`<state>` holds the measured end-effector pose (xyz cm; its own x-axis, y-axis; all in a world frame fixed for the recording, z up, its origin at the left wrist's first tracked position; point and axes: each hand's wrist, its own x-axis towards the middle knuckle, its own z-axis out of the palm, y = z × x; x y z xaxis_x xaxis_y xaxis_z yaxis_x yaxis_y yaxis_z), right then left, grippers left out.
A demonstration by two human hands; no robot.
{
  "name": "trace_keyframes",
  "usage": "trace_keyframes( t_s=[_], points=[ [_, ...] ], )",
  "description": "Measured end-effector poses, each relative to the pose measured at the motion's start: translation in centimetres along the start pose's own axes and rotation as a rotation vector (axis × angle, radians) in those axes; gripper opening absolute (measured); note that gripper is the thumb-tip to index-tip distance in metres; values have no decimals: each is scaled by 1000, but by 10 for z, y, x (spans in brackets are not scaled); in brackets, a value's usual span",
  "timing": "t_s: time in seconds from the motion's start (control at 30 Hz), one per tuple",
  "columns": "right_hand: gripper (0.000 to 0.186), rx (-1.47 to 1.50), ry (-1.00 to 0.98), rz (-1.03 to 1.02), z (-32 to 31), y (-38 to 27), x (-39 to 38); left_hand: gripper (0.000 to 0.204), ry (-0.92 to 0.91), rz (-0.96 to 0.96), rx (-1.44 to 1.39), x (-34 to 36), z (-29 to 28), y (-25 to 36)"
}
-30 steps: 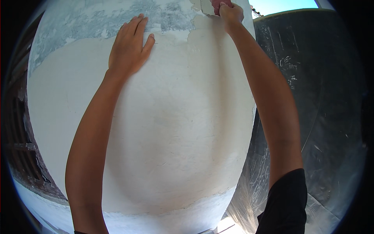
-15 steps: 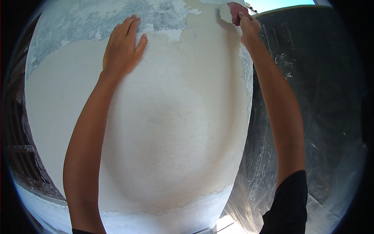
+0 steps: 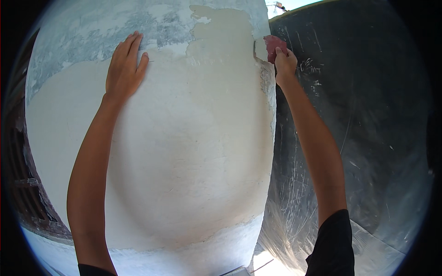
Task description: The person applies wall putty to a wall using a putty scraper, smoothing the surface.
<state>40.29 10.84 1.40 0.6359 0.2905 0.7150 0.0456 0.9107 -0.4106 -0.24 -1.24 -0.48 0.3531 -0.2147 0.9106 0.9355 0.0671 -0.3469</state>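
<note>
Flat on the wall (image 3: 175,133), my left hand (image 3: 124,66) rests with its fingers stretched out, just below the rough blue-grey band. My right hand (image 3: 284,62) grips a dark red putty spreader (image 3: 275,48) at the wall's right edge. Cream putty coats the left part of the spreader, which meets the wall face. A beige putty coat (image 3: 221,46) covers the upper right of the wall and ends in a ragged border. Below the spreader, the edge strip is rough and patchy.
Beyond the wall's right edge hangs a large dark sheet (image 3: 359,115) with pale splashes and scratches. A brown slatted wooden frame (image 3: 25,184) stands at the far left. A whitish-blue band (image 3: 193,253) runs along the wall's bottom.
My right hand has moved down along the wall's right edge with the spreader. The view has shifted, so the wall sits further left. My left hand stays flat on the wall.
</note>
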Motion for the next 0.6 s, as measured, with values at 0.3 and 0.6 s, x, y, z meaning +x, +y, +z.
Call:
trace_keyframes(
  t_s=[0.3, 0.6],
  points=[
    [30, 49, -291, 216, -66, -10, -81, 56, -58, 27, 32, -13, -8, 11],
    [23, 255, -430, 499, -116, 11, -181, 60, -190, 46, -91, -59, -49, 78]
  ],
)
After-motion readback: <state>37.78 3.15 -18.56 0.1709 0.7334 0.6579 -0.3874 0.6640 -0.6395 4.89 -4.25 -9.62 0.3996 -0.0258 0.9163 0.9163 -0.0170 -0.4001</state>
